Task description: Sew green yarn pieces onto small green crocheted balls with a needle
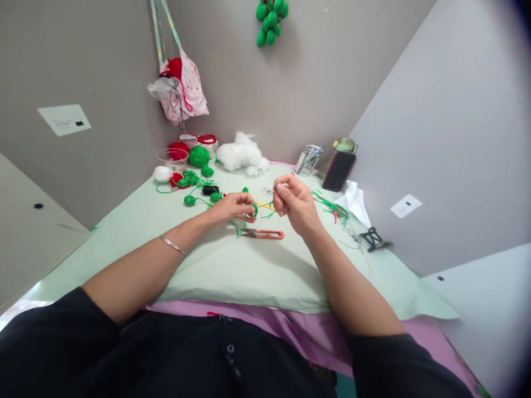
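My left hand (238,207) pinches a small green crocheted piece (254,210) above the table. A loose green yarn tail (244,225) hangs from it. To its right, my right hand (293,200) is raised, with thumb and forefinger pressed together; whatever lies in that pinch is too small to make out. A thin green strand (265,205) runs between the hands, close to the right fingers. Just below the hands lie thread snips (265,234) with an orange handle. Something thin and yellow (267,207) lies behind the strand, partly hidden.
Green yarn balls (199,157), a clear tub (172,157) and a black spool (211,190) stand at left. White stuffing (243,155) lies at the back. A pen cup (309,160), phone (339,171), yarn scraps (332,205) and black stand (374,239) are at right.
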`<state>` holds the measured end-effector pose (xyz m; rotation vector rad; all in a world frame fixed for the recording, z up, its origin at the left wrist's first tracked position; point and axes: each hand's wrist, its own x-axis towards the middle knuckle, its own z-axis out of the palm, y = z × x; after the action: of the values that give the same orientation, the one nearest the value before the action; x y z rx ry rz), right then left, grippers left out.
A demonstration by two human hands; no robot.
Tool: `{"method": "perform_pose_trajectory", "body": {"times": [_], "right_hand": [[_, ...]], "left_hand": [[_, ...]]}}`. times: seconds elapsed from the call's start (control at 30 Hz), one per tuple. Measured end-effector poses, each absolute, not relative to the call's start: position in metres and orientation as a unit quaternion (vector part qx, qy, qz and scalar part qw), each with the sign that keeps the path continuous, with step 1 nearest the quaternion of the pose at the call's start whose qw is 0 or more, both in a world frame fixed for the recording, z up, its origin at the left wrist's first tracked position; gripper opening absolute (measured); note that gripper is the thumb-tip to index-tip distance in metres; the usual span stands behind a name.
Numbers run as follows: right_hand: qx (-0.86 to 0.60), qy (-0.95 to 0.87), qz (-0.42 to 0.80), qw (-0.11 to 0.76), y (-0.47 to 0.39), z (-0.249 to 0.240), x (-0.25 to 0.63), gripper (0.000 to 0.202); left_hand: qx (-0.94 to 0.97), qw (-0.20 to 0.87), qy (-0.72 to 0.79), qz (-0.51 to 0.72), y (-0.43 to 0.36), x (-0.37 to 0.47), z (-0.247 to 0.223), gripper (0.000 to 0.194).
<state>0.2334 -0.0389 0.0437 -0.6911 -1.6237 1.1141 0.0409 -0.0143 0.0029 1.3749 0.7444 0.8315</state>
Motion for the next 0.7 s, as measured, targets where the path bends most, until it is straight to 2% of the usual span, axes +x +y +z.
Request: {"method": "perform_pose_trajectory", "body": {"times": [0.07, 0.2, 0.33, 0.4, 0.53, 0.7], "right_hand": [[-0.284, -0.647, 0.461, 0.536, -0.038, 0.048, 0.236, 0.030], [-0.302, -0.634, 0.457, 0.546, -0.035, 0.053, 0.242, 0.028], [-0.334, -0.664, 0.357, 0.566, -0.031, 0.053, 0.248, 0.021], [-0.357, -0.712, 0.256, 0.547, -0.030, 0.051, 0.248, 0.017], [-0.375, -0.812, 0.059, 0.443, -0.030, 0.045, 0.248, 0.013], [-0.370, -0.843, -0.026, 0.390, -0.027, 0.038, 0.248, 0.016]], "left_hand": [[0.608, 0.625, 0.322, 0.369, -0.014, 0.040, 0.003, 0.029], [0.618, 0.612, 0.318, 0.378, -0.011, 0.038, 0.003, 0.030], [0.614, 0.610, 0.320, 0.385, -0.010, 0.036, 0.003, 0.031], [0.608, 0.615, 0.313, 0.393, -0.010, 0.036, 0.004, 0.031], [0.603, 0.617, 0.293, 0.413, -0.010, 0.036, 0.005, 0.032], [0.594, 0.628, 0.283, 0.415, -0.009, 0.035, 0.006, 0.031]]}}
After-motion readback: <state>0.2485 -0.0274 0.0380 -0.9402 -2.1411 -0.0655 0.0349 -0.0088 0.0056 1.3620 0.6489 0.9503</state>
